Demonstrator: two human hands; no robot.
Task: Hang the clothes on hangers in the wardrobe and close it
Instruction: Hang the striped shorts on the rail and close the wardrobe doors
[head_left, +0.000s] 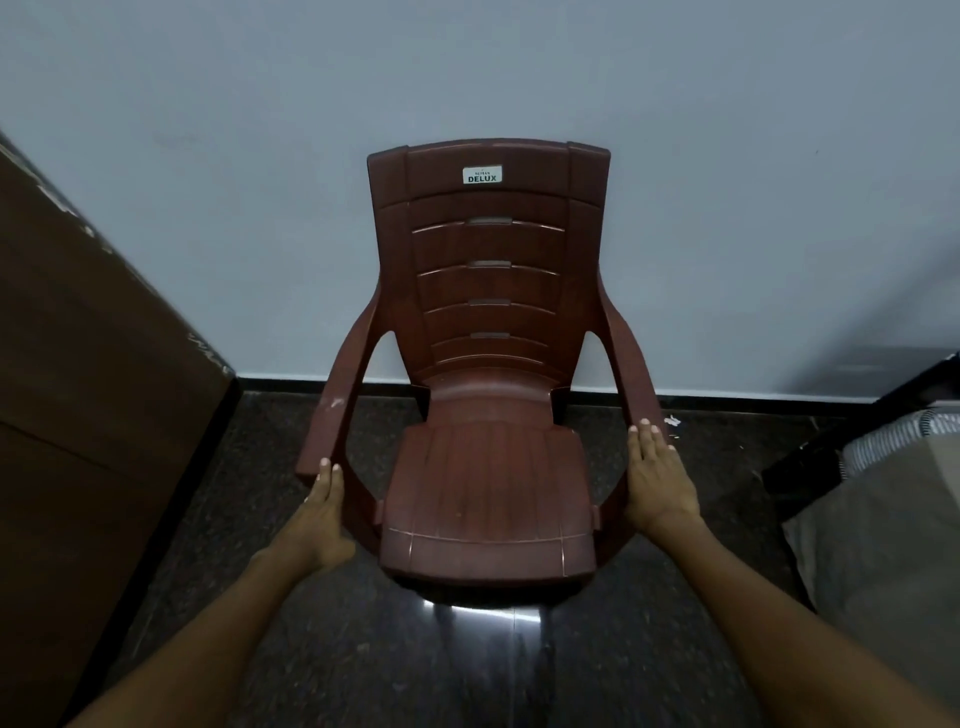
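You're looking at a dim, cool-toned picture, soft all over and a little grainy. A white glare streak is shining off the polished floor (483, 623) just under the chair (488, 467). A grey shadow is falling across the wall (727, 156) at right. The wide lens is bending the edges outward.

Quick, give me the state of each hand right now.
Left hand: open, straight fingers pressed along the chair's left armrest.
Right hand: open, flat against the right armrest, gripping nothing.
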